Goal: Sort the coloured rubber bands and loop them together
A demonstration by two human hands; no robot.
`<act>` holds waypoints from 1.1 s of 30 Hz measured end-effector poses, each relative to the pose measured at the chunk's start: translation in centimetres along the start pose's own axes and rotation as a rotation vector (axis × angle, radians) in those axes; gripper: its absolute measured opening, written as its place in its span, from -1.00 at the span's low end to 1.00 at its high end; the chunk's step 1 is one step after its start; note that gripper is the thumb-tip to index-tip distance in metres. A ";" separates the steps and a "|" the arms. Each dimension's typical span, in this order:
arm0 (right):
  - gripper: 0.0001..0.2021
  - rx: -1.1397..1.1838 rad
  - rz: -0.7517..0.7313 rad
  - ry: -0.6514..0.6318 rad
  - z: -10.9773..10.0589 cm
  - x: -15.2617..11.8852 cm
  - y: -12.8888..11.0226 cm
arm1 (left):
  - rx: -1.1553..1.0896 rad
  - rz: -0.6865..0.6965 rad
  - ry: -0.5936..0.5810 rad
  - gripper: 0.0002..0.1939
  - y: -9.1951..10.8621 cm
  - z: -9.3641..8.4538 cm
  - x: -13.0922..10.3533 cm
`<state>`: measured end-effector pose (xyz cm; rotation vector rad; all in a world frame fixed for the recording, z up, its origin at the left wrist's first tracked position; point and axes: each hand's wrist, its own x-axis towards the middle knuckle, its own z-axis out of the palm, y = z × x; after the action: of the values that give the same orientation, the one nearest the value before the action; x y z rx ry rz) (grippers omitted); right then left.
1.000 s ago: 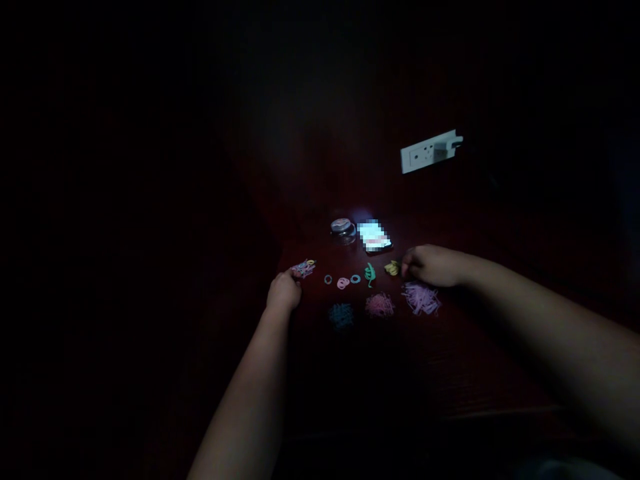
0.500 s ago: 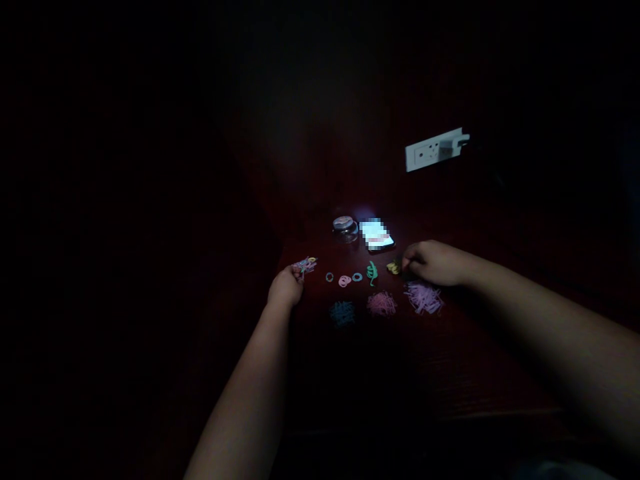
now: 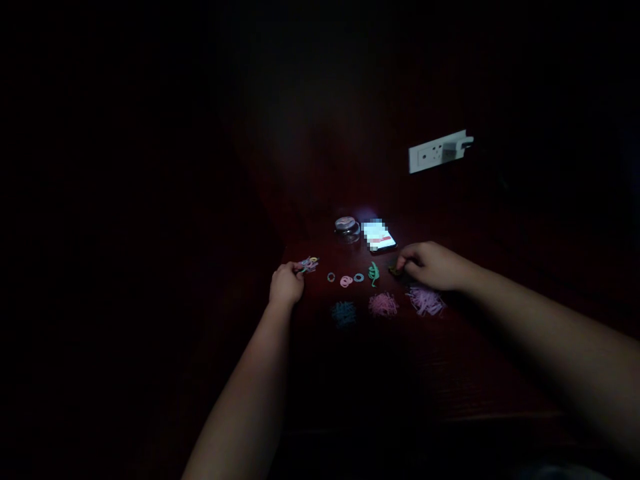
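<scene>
My left hand (image 3: 287, 283) is at the left of the dark table, its fingers closed at a small mixed bunch of hair elastics (image 3: 310, 265) in pink, lilac and yellow. On the right, my right hand (image 3: 427, 265) has curled fingers, with the tips pinched at the yellow hair elastics (image 3: 393, 271), mostly shadowed and covered. A green bunch (image 3: 373, 274) lies just left of it. Further left are a blue ring (image 3: 359, 277), several pink rings (image 3: 346, 281) and a dark bluish ring (image 3: 331, 277). Nearer me lie a blue pile (image 3: 344, 313), a pink pile (image 3: 383, 305) and a lilac pile (image 3: 426, 301).
Behind the elastics stand a round clear jar (image 3: 347, 229) with a patterned lid and a phone (image 3: 380, 235) with a lit screen. A white wall socket (image 3: 435, 153) with a plug is at the upper right. Surroundings are very dark.
My right hand has shifted slightly left onto the yellow elastics, which are now more covered and shaded. My left hand stays by the mixed bunch. The whole view has shifted a little.
</scene>
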<state>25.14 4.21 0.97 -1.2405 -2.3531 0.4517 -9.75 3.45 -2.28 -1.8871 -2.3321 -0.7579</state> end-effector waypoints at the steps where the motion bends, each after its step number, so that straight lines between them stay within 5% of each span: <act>1: -0.78 0.005 0.000 0.009 0.1 0.0 0.0 | -0.009 0.058 -0.004 -0.76 0.1 0.2 0.0; 5: -0.79 0.011 -0.016 0.021 0.4 0.1 0.1 | -0.011 0.198 -0.122 -0.69 0.4 1.2 -0.1; 11: -0.79 -0.025 -0.002 0.013 0.4 -0.1 -0.7 | 0.043 0.175 -0.186 -0.64 0.1 1.8 0.1; 24: -0.77 0.011 -0.081 0.023 1.0 -0.5 -1.8 | 0.033 0.141 -0.185 -0.62 0.4 1.4 -0.1; 33: -0.77 0.077 -0.171 0.034 1.5 -0.5 -1.8 | -0.164 0.181 -0.064 -0.73 1.1 0.6 -0.4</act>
<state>23.32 2.66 0.43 -0.9945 -2.3649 0.4568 -8.51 3.46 -2.57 -2.1836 -2.1546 -0.9047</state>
